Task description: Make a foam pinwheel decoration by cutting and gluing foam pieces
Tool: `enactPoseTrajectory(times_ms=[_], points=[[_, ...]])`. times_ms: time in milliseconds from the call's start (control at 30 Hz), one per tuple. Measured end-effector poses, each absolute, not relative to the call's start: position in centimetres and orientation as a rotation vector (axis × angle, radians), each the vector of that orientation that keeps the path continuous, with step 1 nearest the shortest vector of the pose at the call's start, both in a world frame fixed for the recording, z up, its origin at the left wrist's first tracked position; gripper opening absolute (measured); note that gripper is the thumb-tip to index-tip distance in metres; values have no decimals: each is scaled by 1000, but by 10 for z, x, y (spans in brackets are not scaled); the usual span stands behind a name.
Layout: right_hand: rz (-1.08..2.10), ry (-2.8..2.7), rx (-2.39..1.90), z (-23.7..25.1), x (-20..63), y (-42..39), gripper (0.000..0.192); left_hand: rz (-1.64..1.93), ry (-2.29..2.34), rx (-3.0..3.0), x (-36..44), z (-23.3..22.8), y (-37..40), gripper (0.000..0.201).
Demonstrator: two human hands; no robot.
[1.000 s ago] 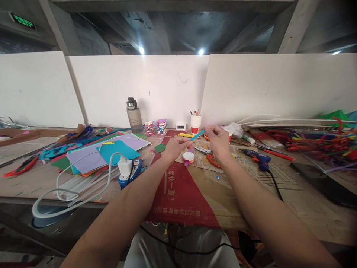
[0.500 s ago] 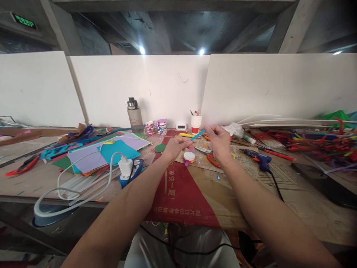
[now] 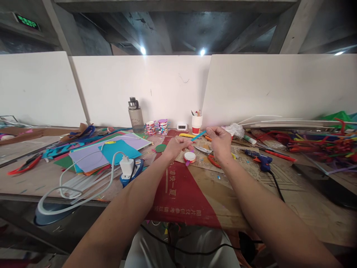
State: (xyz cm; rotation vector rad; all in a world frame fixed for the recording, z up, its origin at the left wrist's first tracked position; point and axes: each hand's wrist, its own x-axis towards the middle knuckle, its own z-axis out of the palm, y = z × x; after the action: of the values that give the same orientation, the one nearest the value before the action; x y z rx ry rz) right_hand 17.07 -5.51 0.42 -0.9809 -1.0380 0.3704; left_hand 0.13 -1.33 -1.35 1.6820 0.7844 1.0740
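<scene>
1. My left fingers (image 3: 186,141) and right fingers (image 3: 211,131) pinch closed on opposite ends of the blue strip (image 3: 199,136), above the bench (image 3: 16,181).
2. Best I tension it lightly, evenly, avoiding twists or creases.

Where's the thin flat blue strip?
Head view, just right of centre: strip held between left hand and right hand, in front of the red-and-white paper cup.

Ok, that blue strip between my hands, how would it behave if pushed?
Your blue strip looks thin and narrow, so it's probably light and apt to buckle. It spans straight between left hand and right hand, so may have some stiffness, unless pulled taut.
</scene>
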Motion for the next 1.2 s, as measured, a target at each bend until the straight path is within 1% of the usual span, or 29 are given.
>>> enactPoseTrajectory(times_ms=[200,667,833,1033,1200], points=[[389,-1028,-967,4,171,-55,22,1101,809,1616,1,-17,-9,32],[468,-956,-936,3,171,-51,23,1146,695,1502,-3,-18,-6,40],[510,-976,-966,5,170,-53,24,1195,658,1363,-6,-18,-5,42],[568,-1099,-1060,4,173,-53,28,1287,567,1109,-7,-14,-2,32],[639,-1286,-1218,0,170,-53,24,1406,514,911,-10,-12,5,23]])
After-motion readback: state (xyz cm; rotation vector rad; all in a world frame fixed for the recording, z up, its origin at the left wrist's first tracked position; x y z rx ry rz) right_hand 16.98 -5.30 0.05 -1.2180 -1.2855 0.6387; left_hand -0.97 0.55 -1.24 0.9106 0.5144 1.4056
